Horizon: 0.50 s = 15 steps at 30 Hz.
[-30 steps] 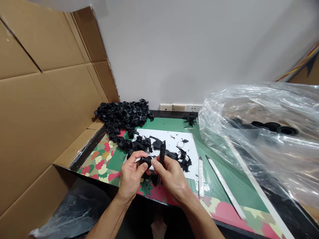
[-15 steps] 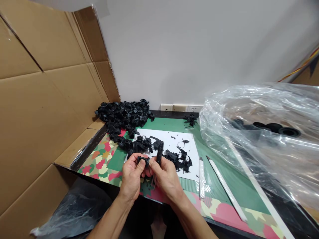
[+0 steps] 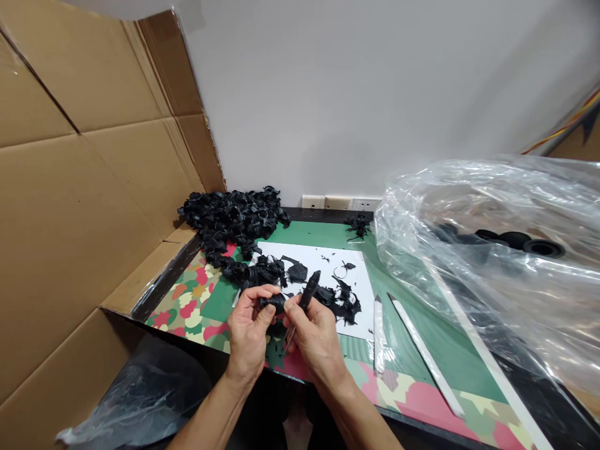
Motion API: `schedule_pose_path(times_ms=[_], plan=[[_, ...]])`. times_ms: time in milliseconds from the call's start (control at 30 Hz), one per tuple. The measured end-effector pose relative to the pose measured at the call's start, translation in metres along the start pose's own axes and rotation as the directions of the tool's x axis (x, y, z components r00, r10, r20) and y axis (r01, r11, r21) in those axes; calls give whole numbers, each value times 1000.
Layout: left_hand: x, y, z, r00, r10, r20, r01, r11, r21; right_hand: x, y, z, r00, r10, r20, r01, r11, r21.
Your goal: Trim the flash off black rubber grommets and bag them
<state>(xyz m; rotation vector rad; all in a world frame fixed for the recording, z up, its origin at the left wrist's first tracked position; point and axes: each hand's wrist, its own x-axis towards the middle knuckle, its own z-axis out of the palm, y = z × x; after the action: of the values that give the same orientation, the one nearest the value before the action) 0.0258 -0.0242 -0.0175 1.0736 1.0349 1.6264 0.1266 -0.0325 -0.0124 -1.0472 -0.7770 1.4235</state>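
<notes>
My left hand (image 3: 248, 331) pinches a small black rubber part (image 3: 273, 303) between thumb and fingers, just above the table's near edge. My right hand (image 3: 315, 334) grips a black-handled tool (image 3: 308, 289) whose handle sticks up and to the right; its thumb and forefinger also touch the rubber part. Both hands are closed and meet over the lower left corner of a white sheet (image 3: 347, 259). Black trimmings (image 3: 340, 299) lie on the sheet just beyond my right hand.
A heap of black rubber parts (image 3: 229, 219) fills the far left corner of the green mat (image 3: 422, 325). A large clear plastic bag (image 3: 497, 250) with black rings stands right. White strips (image 3: 424, 353) lie on the mat. Cardboard walls (image 3: 70, 206) rise on the left.
The tool's handle has tipped from upright to leaning right. The rubber part has been turned between my fingers; the hands stay in nearly the same place.
</notes>
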Motion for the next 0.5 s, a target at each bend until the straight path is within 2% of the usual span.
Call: schedule_pose_path(times_ms=[100, 200, 333, 400, 500], plan=[[0, 0, -2, 996, 64, 66, -69, 996, 65, -2, -3, 3, 998, -18, -68, 20, 999, 28], [0, 4, -7, 982, 158, 105, -178, 959, 221, -4, -7, 3, 993, -66, -94, 67, 998, 9], [-1, 12, -12, 967, 142, 212, -216, 897, 386, -6, -7, 0, 991, -118, -69, 117, 993, -17], [-2, 14, -12, 958, 158, 240, -245, 883, 400, -7, -5, 0, 989, -132, -59, 132, 991, -13], [-2, 12, -9, 959, 211, 188, -265, 900, 346, -8, -2, 2, 993, -114, -40, 116, 993, 33]])
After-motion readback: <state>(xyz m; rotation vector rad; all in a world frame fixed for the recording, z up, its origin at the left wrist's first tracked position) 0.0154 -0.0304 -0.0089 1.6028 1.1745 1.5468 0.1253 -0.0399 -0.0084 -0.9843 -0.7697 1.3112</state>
